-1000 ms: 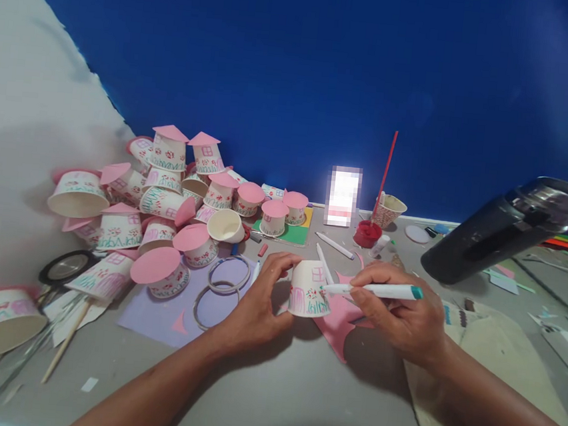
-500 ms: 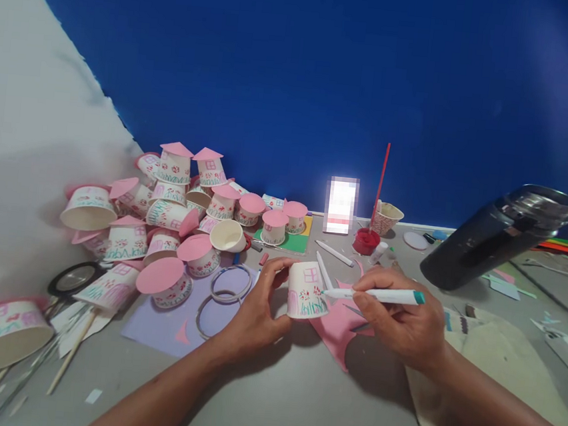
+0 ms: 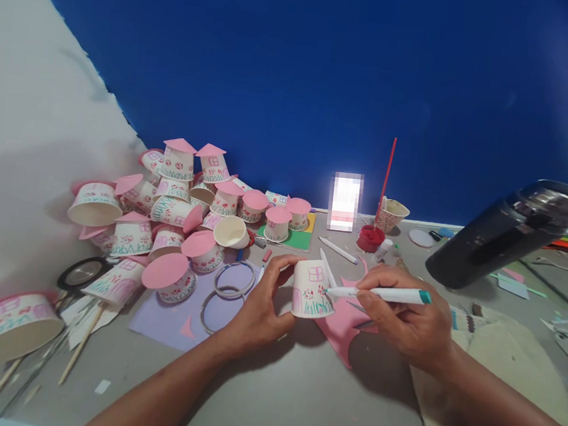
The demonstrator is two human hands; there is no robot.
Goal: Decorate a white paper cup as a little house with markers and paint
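My left hand (image 3: 259, 304) grips an upturned white paper cup (image 3: 311, 289) drawn with a pink window, a pink door, red flowers and green grass. My right hand (image 3: 407, 318) pinches a white marker with a teal end (image 3: 381, 293), its tip touching the cup's right side. Under the cup and the right hand lies a pink cut paper sheet (image 3: 341, 322) on the grey table.
A heap of decorated cups with pink round roofs (image 3: 178, 209) fills the left. Two wire rings (image 3: 226, 288) lie on a lilac sheet. A black flask (image 3: 507, 238) leans at the right. A red pot with a red stick (image 3: 370, 238), a patterned cup (image 3: 391, 214) and loose pens stand behind.
The hands, cup and marker keep the same hold; only the view shifts slightly. The marker tip stays at the cup's side.
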